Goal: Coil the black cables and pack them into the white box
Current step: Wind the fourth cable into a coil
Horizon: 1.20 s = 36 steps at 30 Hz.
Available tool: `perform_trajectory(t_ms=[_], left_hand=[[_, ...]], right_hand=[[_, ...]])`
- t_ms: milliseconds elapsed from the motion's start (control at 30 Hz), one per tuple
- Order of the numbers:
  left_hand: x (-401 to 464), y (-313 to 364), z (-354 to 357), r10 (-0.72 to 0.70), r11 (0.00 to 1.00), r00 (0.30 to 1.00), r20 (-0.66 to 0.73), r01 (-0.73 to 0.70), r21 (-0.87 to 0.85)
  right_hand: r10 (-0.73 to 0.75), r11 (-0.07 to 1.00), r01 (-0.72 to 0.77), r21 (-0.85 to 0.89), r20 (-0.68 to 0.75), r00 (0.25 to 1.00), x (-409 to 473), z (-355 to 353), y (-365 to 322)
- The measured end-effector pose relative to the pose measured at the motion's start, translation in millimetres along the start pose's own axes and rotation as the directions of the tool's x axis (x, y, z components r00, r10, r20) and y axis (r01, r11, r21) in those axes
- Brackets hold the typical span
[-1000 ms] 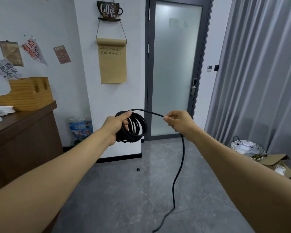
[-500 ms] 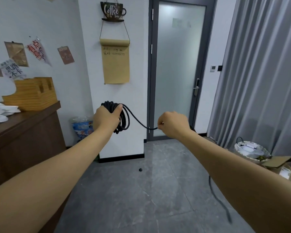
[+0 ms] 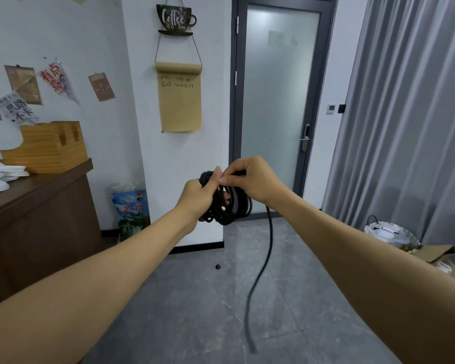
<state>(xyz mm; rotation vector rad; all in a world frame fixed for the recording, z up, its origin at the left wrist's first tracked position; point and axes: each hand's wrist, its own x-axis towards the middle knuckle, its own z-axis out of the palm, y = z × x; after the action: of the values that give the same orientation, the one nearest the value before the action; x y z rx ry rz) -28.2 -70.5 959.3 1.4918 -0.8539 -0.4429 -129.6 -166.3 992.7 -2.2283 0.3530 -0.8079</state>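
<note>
Head view: left hand (image 3: 199,197) grips the bundled black rubber cable coil (image 3: 227,206), steadying it; right hand (image 3: 250,179) pinches the next loop on top.

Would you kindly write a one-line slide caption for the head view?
Left hand grips the black cable coil while the right hand lays another loop, loose tail hanging.

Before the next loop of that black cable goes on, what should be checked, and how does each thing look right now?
1. Left hand grips the coil: ok.
2. Right hand holds the cable at the coil's top: ok.
3. Loose tail hangs free, unknotted: ok.
4. Tail end clear of the floor: cannot tell, blurred.
5. White box within reach: cannot tell, none clearly in view.
</note>
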Motion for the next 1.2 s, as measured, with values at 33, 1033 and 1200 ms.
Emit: perform_trajectory(t_ms=[33, 1033, 1200], left_hand=[[-1, 1, 3, -0.033, 0.998, 0.999, 0.027, 0.034, -0.044], [9, 10, -3, -0.084, 0.995, 0.975, 0.208, 0.094, -0.04], [13, 15, 0, -0.108, 0.989, 0.973, 0.203, 0.125, -0.073]], right_hand=[[0.015, 0.999, -0.013, 0.045, -0.027, 1.0, -1, 0, 1], [0.221, 0.975, -0.222, -0.001, -0.069, 0.973, -11, -47, 20], [0.219, 0.976, -0.219, 0.009, -0.095, 0.971, -9, -47, 23]])
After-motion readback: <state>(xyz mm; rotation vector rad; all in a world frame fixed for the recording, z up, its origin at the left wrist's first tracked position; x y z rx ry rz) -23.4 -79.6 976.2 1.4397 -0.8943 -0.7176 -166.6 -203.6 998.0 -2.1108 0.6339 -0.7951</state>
